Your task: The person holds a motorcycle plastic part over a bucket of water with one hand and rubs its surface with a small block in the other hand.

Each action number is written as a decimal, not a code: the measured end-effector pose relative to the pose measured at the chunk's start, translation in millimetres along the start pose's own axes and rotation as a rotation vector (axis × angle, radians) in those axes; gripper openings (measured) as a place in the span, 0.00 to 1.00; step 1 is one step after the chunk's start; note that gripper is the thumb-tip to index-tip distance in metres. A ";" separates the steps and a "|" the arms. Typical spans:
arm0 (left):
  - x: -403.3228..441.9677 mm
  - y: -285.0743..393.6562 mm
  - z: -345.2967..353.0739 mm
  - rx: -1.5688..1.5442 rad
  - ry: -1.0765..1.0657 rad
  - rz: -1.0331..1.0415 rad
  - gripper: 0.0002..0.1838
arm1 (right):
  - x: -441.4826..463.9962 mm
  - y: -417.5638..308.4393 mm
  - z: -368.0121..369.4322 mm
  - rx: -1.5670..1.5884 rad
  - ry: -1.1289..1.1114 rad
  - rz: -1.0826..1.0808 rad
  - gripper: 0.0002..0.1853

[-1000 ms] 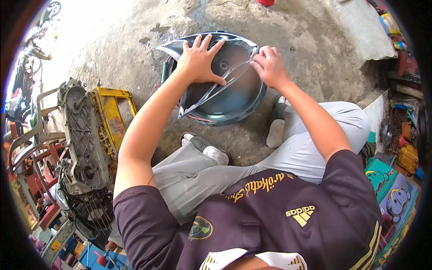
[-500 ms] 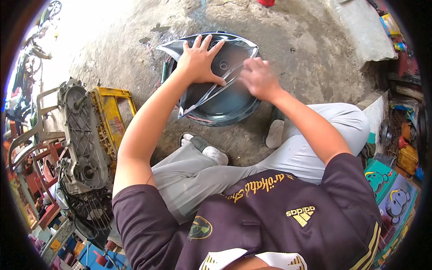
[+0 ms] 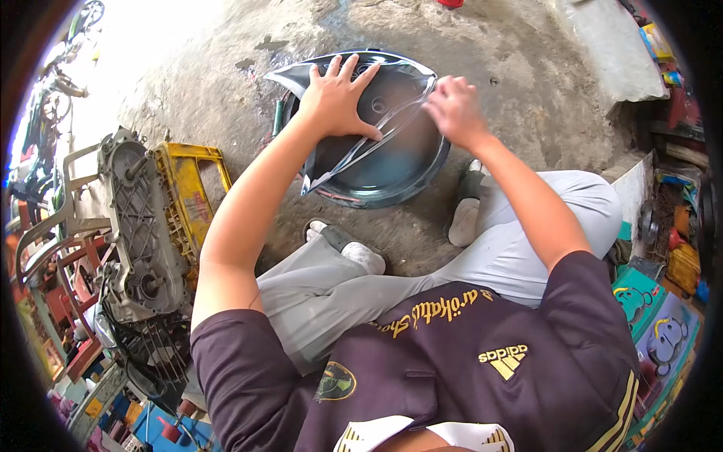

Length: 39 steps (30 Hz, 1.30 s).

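A glossy dark curved panel (image 3: 407, 71) with pale edges and pointed corners rests over a round black basin (image 3: 399, 177) on the concrete floor. My left hand (image 3: 339, 102) lies on the panel with its fingers spread, the thumb reaching toward the panel's lower edge. At the panel's right end is my right hand (image 3: 454, 113), its fingers curled together and somewhat blurred. Whatever those fingers hold, if anything, cannot be made out. Water or a wet sheen shows inside the basin below the panel.
A metal engine casing (image 3: 143, 226) and a yellow crate (image 3: 192, 196) stand at the left. Teal boxes (image 3: 636, 294) lie at the right. A stone slab (image 3: 610, 53) is at the upper right. My feet are just below the basin.
My right hand moved left and down along the panel's edge, then back up and right to its right end. My left hand stays spread on the panel. The view shifted slightly.
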<state>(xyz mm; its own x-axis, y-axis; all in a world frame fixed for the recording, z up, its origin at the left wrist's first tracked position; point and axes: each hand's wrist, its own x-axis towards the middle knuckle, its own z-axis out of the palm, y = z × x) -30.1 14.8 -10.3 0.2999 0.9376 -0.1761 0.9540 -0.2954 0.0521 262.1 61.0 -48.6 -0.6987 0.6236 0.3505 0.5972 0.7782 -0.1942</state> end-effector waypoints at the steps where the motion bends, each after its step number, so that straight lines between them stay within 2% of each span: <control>1: -0.4 -0.7 1.5 -0.001 0.017 0.007 0.78 | 0.0 5.8 1.1 -0.036 0.002 0.110 0.09; 3: 1.4 -0.4 1.7 -0.006 0.043 0.011 0.78 | -4.7 1.4 3.6 -0.036 -0.026 0.098 0.09; 6: 2.5 -1.6 -1.0 0.008 0.017 0.021 0.77 | -9.3 -20.6 9.2 0.099 -0.004 -0.102 0.08; 7: 2.3 -1.5 -0.8 0.005 0.024 0.021 0.77 | -8.5 -17.3 8.2 0.099 -0.004 -0.097 0.08; 10: -1.0 -2.7 1.7 -0.009 0.034 0.028 0.76 | -4.2 4.3 6.8 0.006 0.005 0.112 0.08; 13: -0.6 -1.6 -2.7 -0.005 0.049 0.022 0.75 | -6.0 -3.9 7.5 0.056 -0.028 0.104 0.08; 17: -3.5 -8.5 -8.8 -0.023 -0.017 0.073 0.74 | -7.8 -9.6 0.9 0.047 -0.053 -0.042 0.09; 21: -6.3 -10.4 -5.7 -0.064 0.044 0.071 0.74 | -5.6 5.2 5.9 0.019 -0.001 0.124 0.09; 23: -6.1 -10.4 -8.2 -0.063 0.011 0.083 0.73 | -6.4 -8.6 4.4 0.058 -0.007 0.120 0.09; 25: -6.0 -13.0 -9.7 -0.063 0.020 0.096 0.73 | -5.6 -17.3 2.7 0.075 0.032 -0.075 0.09; 27: -8.8 -15.3 -9.1 -0.065 0.018 0.110 0.72 | -3.7 -5.5 0.4 0.049 0.006 -0.032 0.09; 29: -9.0 -15.7 -9.3 -0.089 0.054 0.126 0.72 | -2.8 12.6 6.7 -0.019 0.046 0.140 0.09; 31: -8.3 -17.3 -7.8 -0.081 0.071 0.132 0.72 | -5.8 1.1 7.7 0.010 0.048 0.106 0.08; 33: -9.7 -18.6 -10.3 -0.010 0.011 0.168 0.71 | -12.1 -19.4 8.1 0.148 -0.071 -0.079 0.08; 35: -10.3 -19.3 -9.4 -0.019 0.021 0.170 0.70 | -11.1 -15.2 8.4 0.140 -0.111 -0.073 0.09; 37: -11.4 -18.9 -10.0 -0.041 0.047 0.167 0.69 | -7.2 4.9 6.3 0.032 -0.100 0.143 0.09; 39: -11.3 -19.4 -11.0 -0.062 0.055 0.161 0.67 | -8.3 11.5 6.7 0.023 -0.021 0.132 0.09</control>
<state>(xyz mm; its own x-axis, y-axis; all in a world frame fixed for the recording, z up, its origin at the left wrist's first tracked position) -51.9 11.9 1.5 0.4470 0.8881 -0.1067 0.8914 -0.4323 0.1359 272.0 65.2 -59.9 -0.6230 0.7220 0.3010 0.6753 0.6906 -0.2588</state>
